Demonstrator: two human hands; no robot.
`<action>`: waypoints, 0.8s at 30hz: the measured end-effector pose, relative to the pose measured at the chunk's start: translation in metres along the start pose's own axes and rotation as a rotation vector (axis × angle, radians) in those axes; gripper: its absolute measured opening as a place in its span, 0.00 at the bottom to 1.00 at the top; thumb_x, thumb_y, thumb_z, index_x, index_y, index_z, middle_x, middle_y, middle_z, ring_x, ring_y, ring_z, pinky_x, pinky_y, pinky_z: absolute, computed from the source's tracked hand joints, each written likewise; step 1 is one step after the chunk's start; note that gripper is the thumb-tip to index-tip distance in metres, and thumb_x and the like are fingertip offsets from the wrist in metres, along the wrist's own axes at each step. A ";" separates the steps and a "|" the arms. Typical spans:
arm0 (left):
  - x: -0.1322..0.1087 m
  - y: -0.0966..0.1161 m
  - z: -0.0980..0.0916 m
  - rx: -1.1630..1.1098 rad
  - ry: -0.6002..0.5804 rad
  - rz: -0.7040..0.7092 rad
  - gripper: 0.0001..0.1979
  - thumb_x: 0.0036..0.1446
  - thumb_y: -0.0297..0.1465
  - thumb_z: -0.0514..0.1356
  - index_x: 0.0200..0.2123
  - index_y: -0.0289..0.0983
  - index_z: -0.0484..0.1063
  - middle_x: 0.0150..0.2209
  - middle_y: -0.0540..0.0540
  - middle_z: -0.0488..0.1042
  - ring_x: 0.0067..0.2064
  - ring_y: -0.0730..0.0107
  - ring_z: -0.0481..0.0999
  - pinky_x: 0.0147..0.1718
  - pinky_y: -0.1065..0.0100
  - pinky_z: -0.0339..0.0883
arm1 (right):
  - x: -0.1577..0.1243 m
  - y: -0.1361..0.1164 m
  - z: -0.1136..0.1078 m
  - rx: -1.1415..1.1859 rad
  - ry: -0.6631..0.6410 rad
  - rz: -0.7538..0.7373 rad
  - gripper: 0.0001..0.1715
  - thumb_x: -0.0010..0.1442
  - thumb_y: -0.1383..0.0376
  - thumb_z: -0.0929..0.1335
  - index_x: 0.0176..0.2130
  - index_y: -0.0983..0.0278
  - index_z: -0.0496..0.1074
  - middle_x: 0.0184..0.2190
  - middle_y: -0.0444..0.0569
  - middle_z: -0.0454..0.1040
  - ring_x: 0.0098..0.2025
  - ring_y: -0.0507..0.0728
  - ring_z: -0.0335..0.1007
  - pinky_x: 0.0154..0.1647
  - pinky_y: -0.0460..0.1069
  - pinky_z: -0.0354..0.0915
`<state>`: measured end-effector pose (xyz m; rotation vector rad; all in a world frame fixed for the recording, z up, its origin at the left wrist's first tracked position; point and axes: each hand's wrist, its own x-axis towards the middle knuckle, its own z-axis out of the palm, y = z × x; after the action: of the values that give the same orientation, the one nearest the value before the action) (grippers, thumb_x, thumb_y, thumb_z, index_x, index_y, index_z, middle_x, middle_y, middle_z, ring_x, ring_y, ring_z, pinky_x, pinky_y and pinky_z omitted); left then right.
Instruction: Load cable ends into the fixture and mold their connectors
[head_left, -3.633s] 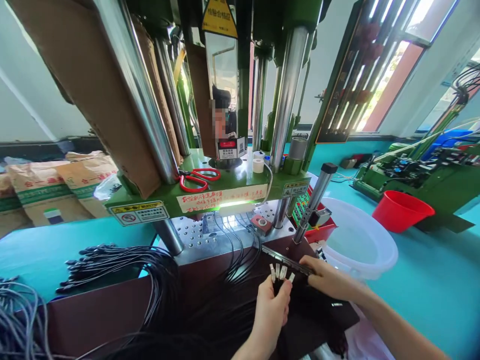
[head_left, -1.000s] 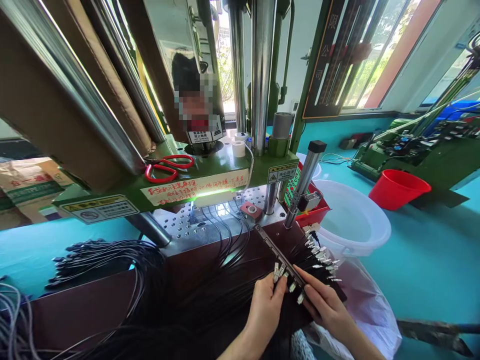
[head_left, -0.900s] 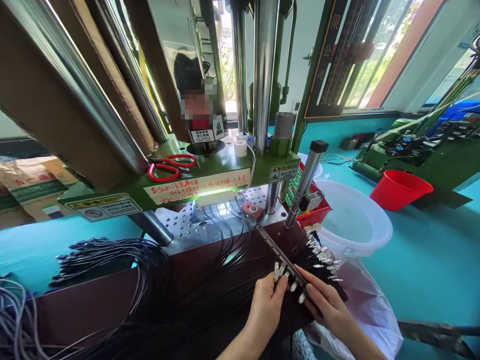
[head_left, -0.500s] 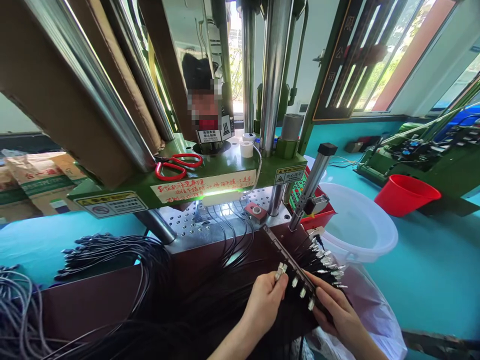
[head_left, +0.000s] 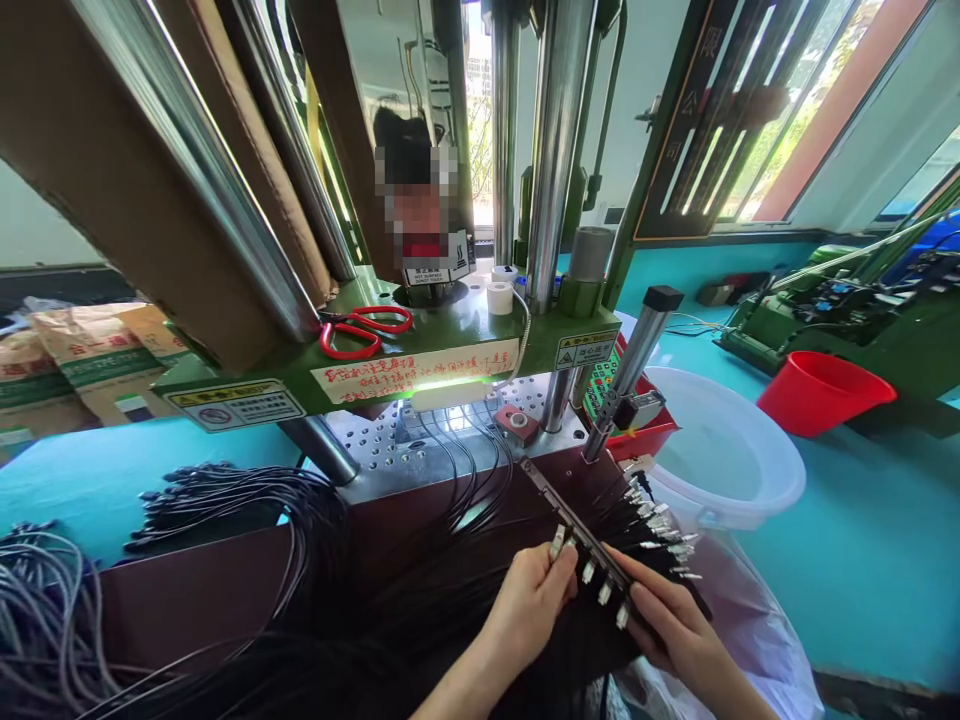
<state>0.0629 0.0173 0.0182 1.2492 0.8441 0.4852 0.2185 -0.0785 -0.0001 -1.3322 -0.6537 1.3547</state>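
Note:
My left hand [head_left: 526, 602] is closed, thumb and fingers pinching a cable connector [head_left: 556, 543] with a silvery metal plug. It is held right beside a long dark metal bar [head_left: 553, 496]; whether it touches the bar I cannot tell. Several metal plugs [head_left: 604, 594] stick out along the bar's near edge. My right hand [head_left: 679, 612] grips the bar's lower end, thumb on top and fingers partly hidden underneath. Beyond the bar lies a bunch of black cables with metal plug ends [head_left: 660, 525]. More black cables [head_left: 427, 600] spread over the dark table to the left.
A green press [head_left: 442, 340] stands ahead, red-handled scissors [head_left: 352, 335] on its plate and thin cables running from underneath. On the right are a white tub [head_left: 780, 490], a red bucket [head_left: 825, 395] and a control box [head_left: 660, 440]. Cable bundles [head_left: 225, 485] lie at left.
The view has shifted slightly, so the surroundings appear a little further right. The connector in my left hand has tilted slightly by the bar. My right hand keeps its grip.

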 end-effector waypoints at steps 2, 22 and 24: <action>-0.001 0.007 -0.005 -0.038 0.073 0.040 0.25 0.50 0.54 0.48 0.21 0.36 0.60 0.16 0.55 0.58 0.14 0.82 0.55 0.12 0.75 0.46 | -0.001 -0.003 0.001 0.017 0.020 0.001 0.28 0.52 0.51 0.68 0.50 0.58 0.69 0.14 0.39 0.61 0.14 0.44 0.46 0.13 0.39 0.47; -0.005 0.024 -0.018 0.006 -0.149 -0.143 0.25 0.50 0.49 0.51 0.13 0.38 0.49 0.10 0.59 0.47 0.13 0.85 0.43 0.15 0.70 0.34 | -0.003 -0.005 0.005 -0.033 0.003 -0.019 0.24 0.50 0.51 0.69 0.46 0.56 0.73 0.17 0.40 0.62 0.15 0.42 0.40 0.16 0.40 0.36; -0.005 0.021 -0.019 0.018 -0.134 -0.126 0.25 0.50 0.49 0.50 0.13 0.38 0.49 0.10 0.58 0.46 0.14 0.84 0.43 0.16 0.70 0.33 | -0.004 -0.004 0.006 -0.047 -0.003 -0.024 0.23 0.51 0.52 0.69 0.46 0.56 0.72 0.18 0.42 0.64 0.16 0.42 0.41 0.16 0.40 0.38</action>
<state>0.0474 0.0308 0.0378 1.2226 0.8090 0.2900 0.2132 -0.0794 0.0060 -1.3563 -0.7055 1.3292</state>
